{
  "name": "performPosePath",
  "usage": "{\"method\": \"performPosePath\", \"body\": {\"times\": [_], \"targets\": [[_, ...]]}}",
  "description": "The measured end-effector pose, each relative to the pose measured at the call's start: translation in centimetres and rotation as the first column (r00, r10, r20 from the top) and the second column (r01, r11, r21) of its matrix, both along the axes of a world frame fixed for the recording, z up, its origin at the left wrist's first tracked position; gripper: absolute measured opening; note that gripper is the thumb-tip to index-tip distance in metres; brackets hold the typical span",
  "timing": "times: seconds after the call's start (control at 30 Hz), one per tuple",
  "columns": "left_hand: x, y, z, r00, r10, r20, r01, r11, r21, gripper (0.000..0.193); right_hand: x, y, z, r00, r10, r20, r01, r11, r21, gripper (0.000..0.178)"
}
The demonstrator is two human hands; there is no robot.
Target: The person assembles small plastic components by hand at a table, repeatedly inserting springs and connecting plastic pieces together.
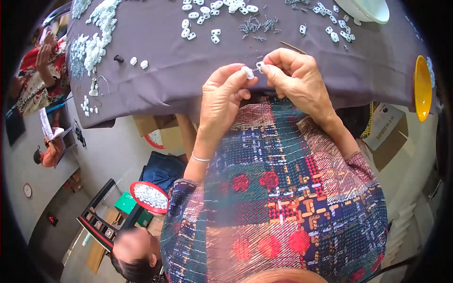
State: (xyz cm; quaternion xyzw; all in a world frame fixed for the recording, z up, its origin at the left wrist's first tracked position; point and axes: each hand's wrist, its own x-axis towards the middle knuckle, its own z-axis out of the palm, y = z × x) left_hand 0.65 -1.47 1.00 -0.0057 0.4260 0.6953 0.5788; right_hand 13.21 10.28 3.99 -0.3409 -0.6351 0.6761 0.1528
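Above the near edge of the dark cloth-covered table [165,85], my hands meet almost fingertip to fingertip. My left hand [218,96] pinches a small rounded white plastic piece [247,72] between thumb and forefinger. Out of it a thin metal spring [254,70] reaches toward the other hand. My right hand [298,81] is closed on a white cord-lock piece with holes [260,65], partly covered by its fingertips. The spring bridges the narrow gap between the two pieces. Whether it sits inside the right one is too small to tell.
Loose springs [255,26] and several two-hole white pieces [215,35] lie beyond my hands. A brown stick [292,47] is close by. White pieces heap [96,42] at left. A white bowl [365,12] and yellow dish [423,89] stand right. Another person [134,250] is lower left.
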Motion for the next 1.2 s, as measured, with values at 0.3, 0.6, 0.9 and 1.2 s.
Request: {"method": "performPosePath", "body": {"times": [0.3,0.6,0.9,1.2], "targets": [[0.1,0.0,-0.3,1.0,-0.026,-0.008,0.026,1.0,-0.004,0.013,0.2,0.0,-0.1,1.0,0.012,0.026,-0.012,1.0,0.007,0.013],[0.1,-0.2,-0.2,0.999,-0.037,-0.023,0.036,0.999,-0.023,0.013,0.3,0.1,-0.1,0.999,0.019,0.049,-0.018,1.0,-0.021,0.014],[0.1,-0.3,-0.5,0.999,-0.034,0.003,0.034,0.999,-0.006,0.014,0.3,0.2,-0.1,0.998,0.023,0.064,-0.021,0.999,-0.039,0.016],[0.2,-0.2,-0.3,0.999,-0.04,0.013,0.04,0.999,-0.016,0.013,0.3,0.0,-0.7,0.998,0.05,0.036,-0.05,0.999,-0.017,0.012]]}}
